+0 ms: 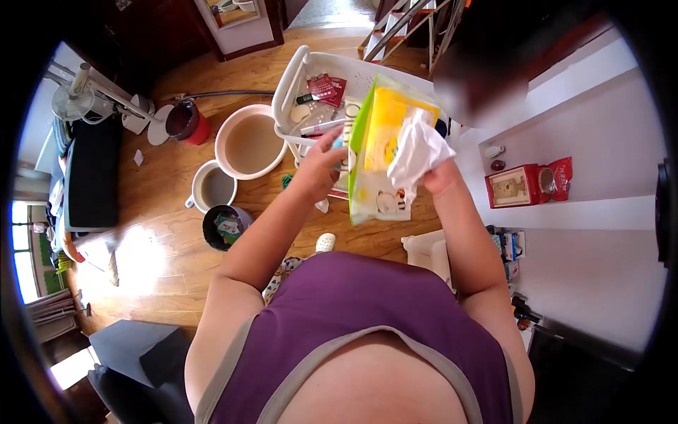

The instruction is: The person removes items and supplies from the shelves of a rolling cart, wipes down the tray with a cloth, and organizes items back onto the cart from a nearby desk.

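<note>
A clear plastic bag with a green edge and yellow contents is held up over a white plastic basket. My left hand is closed at the bag's left edge, its fingertips partly hidden. My right hand is closed around a crumpled white tissue, which lies against the front of the bag's right side. Inside the basket, dark red packets and several small items lie loosely, partly covered by the bag.
Left of the basket are a wide tub of cloudy water, a smaller white bucket, a dark bin and a red bin. A stepladder is behind. At right, a shelf bears a red box.
</note>
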